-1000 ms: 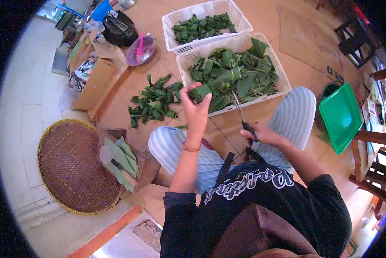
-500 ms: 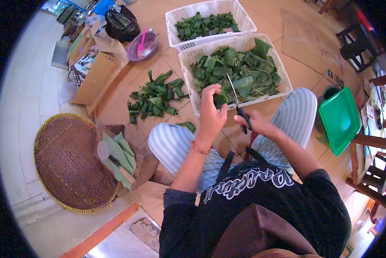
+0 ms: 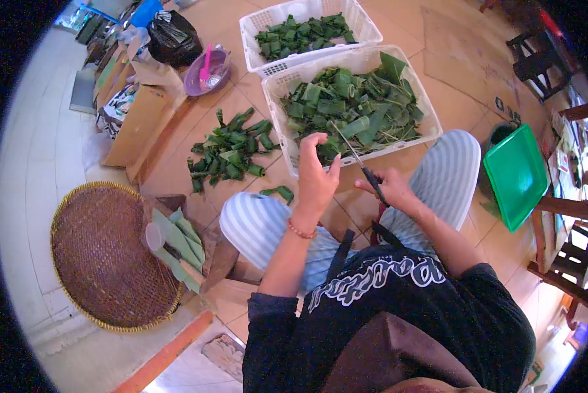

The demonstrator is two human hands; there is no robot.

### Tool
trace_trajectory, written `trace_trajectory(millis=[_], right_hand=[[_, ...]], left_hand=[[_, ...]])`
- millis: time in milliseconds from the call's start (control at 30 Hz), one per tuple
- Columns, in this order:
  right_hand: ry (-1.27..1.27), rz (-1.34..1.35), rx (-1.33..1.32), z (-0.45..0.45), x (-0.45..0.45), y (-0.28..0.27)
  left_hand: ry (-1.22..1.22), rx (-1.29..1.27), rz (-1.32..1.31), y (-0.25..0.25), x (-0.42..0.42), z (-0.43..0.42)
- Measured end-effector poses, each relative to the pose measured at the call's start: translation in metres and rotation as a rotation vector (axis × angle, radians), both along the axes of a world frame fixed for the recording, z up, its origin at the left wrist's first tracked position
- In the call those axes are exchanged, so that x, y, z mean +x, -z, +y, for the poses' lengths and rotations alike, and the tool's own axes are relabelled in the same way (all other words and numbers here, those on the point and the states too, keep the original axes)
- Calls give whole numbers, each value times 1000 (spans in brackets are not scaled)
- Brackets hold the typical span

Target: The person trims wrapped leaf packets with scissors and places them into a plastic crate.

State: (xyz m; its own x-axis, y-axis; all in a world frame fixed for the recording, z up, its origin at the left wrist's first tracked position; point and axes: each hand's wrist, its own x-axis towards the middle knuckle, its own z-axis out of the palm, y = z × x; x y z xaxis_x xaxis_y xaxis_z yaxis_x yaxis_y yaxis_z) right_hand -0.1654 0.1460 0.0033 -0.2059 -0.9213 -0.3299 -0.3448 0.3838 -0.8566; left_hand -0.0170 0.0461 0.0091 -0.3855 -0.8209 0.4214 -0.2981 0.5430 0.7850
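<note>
Scissors (image 3: 354, 150) with dark handles are in my right hand (image 3: 397, 190), whose fingers are wrapped round the handles. The blades point up and left, over the front edge of the nearer white crate (image 3: 431, 134). My left hand (image 3: 315, 187), with a beaded bracelet at its wrist, is curled just left of the blades. A green piece of banana leaf (image 3: 326, 153) shows between its thumb and forefinger, partly hidden by the fingers. Loose cut banana leaves (image 3: 353, 98) fill the nearer crate.
Behind stands a second white crate (image 3: 246, 42) with folded leaf pieces. A pile of rolled leaf pieces (image 3: 231, 154) lies on the tiles at left. Around are a purple bowl (image 3: 192, 82), a woven tray (image 3: 104, 255), a cardboard box (image 3: 133, 131) and a green tray (image 3: 516, 177).
The scissor blades have swung lower and further left, nearer my left hand, and look closer together. My left hand stays in nearly the same pose. The whole view has shifted slightly.
</note>
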Motion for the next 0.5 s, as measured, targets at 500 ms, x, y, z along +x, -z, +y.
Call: trace_trajectory(millis=[500], right_hand=[[-85,-66,173,-1,-12,10]], left_hand=[[244,75,-79,-6,0,4]])
